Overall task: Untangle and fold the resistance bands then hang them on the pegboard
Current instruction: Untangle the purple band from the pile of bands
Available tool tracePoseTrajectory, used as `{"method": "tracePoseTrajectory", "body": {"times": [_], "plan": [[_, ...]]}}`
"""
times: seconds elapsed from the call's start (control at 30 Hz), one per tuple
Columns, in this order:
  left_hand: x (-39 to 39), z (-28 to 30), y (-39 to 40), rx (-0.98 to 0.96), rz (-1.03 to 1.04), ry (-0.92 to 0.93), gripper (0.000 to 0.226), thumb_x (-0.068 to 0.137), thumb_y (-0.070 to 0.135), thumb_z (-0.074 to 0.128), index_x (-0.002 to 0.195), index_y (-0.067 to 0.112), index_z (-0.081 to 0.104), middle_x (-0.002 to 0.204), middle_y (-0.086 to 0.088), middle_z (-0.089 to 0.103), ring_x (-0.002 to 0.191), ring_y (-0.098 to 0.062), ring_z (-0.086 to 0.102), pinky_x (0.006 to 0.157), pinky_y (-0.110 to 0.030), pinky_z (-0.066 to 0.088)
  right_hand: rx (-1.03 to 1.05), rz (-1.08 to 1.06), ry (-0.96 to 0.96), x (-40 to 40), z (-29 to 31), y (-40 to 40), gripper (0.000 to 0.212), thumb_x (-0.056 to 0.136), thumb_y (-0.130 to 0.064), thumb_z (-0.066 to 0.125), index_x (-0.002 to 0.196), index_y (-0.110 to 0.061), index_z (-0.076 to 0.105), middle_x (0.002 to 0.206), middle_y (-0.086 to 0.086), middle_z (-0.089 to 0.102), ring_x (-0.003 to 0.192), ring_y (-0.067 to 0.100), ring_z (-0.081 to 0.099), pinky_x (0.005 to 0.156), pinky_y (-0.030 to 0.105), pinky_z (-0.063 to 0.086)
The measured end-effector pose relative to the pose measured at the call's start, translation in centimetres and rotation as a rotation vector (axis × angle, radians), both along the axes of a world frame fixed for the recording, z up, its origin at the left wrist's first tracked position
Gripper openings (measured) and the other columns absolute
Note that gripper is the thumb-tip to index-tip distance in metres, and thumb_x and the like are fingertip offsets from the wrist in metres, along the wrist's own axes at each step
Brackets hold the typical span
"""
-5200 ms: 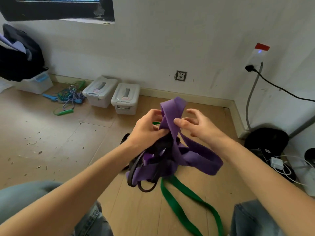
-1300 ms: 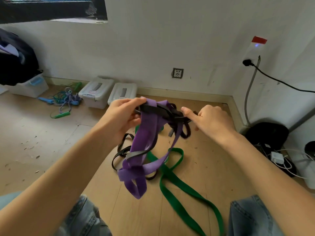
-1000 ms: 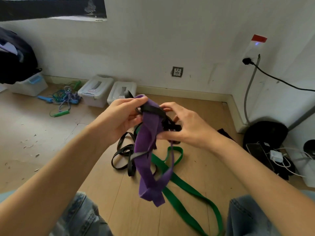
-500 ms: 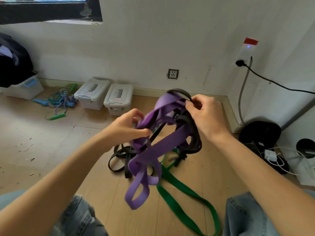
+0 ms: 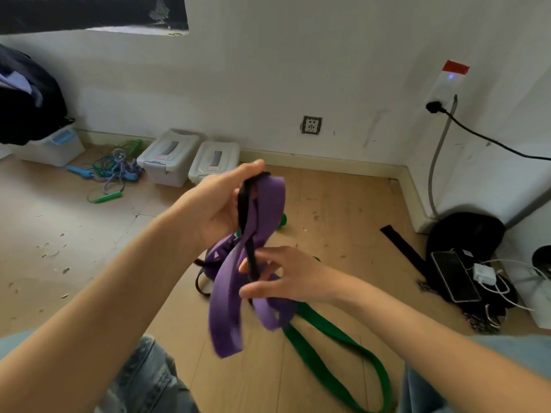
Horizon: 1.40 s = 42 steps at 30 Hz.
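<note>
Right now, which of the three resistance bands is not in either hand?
The green band: it lies on the floor. The left hand grips the purple band and the black band together; the right hand fingers that bundle.

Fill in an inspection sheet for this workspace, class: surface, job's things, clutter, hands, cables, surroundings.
Surface: wooden floor, scattered debris at left.
Job's things: purple band and thin black band tangled, held up; green band on floor.
Clutter: two lidded boxes, jump ropes, phone.
Hands: left hand grips the bands' top; right hand fingers the black band.
Cables: black wall cable; white charger cable.
Surroundings: white wall, socket; pegboard not seen.
</note>
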<state>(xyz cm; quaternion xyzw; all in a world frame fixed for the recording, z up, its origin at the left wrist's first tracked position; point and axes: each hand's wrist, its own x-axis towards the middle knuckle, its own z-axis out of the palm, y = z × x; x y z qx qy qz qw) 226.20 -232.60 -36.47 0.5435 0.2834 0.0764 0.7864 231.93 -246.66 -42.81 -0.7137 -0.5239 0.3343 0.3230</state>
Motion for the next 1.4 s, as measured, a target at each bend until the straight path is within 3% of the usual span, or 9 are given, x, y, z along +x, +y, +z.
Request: {"method": "tracePoseTrajectory", "body": {"times": [0.27,0.63,0.77,0.83,0.93,1.0,1.17,1.3,1.4], "plan": [[-0.9,0.3,1.4,0.130,0.021,-0.092,0.011,0.084,0.007,0.060,0.077,-0.001,0.063,0.066,-0.008,0.065,0.057,-0.015,0.064,0.062,-0.025,0.057,0.347,-0.488,0.231,3.8,3.8,-0.2,0.013,0.089,-0.012,0.059,0.077,-0.009,0.059,0.060,-0.008,0.052,0.049,-0.006,0.045,0.053,0.008,0.037],[-0.2,-2.6,2.6,1.256,-0.020,0.528,0.033,0.089,0.031,0.050,0.111,0.009,0.061,0.112,-0.011,0.064,0.097,-0.026,0.058,0.081,-0.032,0.044,0.612,-0.451,0.486,5.7,6.5,-2.0,0.017,0.084,-0.029,0.055,0.074,-0.017,0.061,0.060,-0.009,0.055,0.052,0.007,0.037,0.055,0.022,0.035],[-0.3,-3.3,-0.2,0.784,-0.469,-0.013,0.059,0.082,0.019,0.067,0.133,0.032,0.041,0.131,0.016,0.048,0.118,0.001,0.049,0.096,-0.021,0.044,0.562,-0.303,0.477,4.6,6.2,-1.7,0.018,0.080,-0.032,0.057,0.076,-0.017,0.064,0.063,0.000,0.049,0.053,0.009,0.035,0.052,0.018,0.035],[0.3,-4.9,-2.5,0.651,-0.573,-0.090,0.056,0.082,0.012,0.067,0.131,0.023,0.041,0.127,0.008,0.052,0.110,-0.010,0.058,0.089,-0.028,0.052,0.629,-0.270,0.678,4.7,6.7,-1.6,0.016,0.082,-0.027,0.058,0.069,-0.020,0.066,0.067,0.004,0.047,0.053,0.008,0.037,0.051,0.017,0.036],[1.5,-5.9,-3.6,0.919,-0.259,-0.088,0.018,0.086,0.008,0.061,0.100,0.009,0.050,0.108,-0.010,0.062,0.095,-0.024,0.064,0.080,-0.033,0.054,0.711,-0.356,0.854,5.5,6.7,-1.8,0.014,0.083,-0.020,0.057,0.070,-0.015,0.061,0.064,-0.002,0.058,0.051,0.006,0.039,0.049,0.017,0.037],[1.6,-5.0,-2.6,0.776,-0.094,-0.089,0.004,0.088,0.007,0.057,0.090,0.005,0.054,0.095,-0.016,0.066,0.078,-0.021,0.068,0.071,-0.029,0.056,0.696,-0.475,0.803,6.3,6.1,-2.1,0.016,0.088,-0.017,0.056,0.074,-0.010,0.059,0.059,-0.006,0.057,0.050,0.005,0.039,0.049,0.017,0.036],[0.2,-0.4,-0.4,0.296,-0.082,-0.342,0.016,0.081,0.020,0.059,0.089,0.008,0.063,0.077,-0.004,0.071,0.076,-0.019,0.069,0.067,-0.022,0.058,0.070,-0.634,-0.060,8.2,4.1,-2.8,0.013,0.093,-0.027,0.052,0.099,-0.018,0.059,0.088,-0.003,0.058,0.076,0.008,0.051,0.073,0.026,0.041],[-0.2,2.2,-0.2,0.043,0.006,-0.486,0.015,0.091,0.013,0.048,0.089,0.002,0.058,0.071,-0.005,0.072,0.066,-0.013,0.070,0.056,-0.012,0.054,-0.296,-0.094,0.194,5.5,2.4,-2.5,0.045,0.086,-0.019,0.060,0.128,-0.029,0.048,0.128,-0.007,0.054,0.113,0.006,0.052,0.093,0.025,0.040],[-0.2,2.9,-1.1,0.026,-0.033,-0.488,0.017,0.095,0.010,0.043,0.093,-0.001,0.057,0.073,-0.007,0.072,0.066,-0.013,0.071,0.057,-0.013,0.054,-0.123,-0.054,0.358,2.7,1.3,-1.2,0.039,0.081,-0.026,0.069,0.119,-0.027,0.058,0.125,-0.010,0.059,0.117,0.007,0.052,0.103,0.030,0.036]]}}
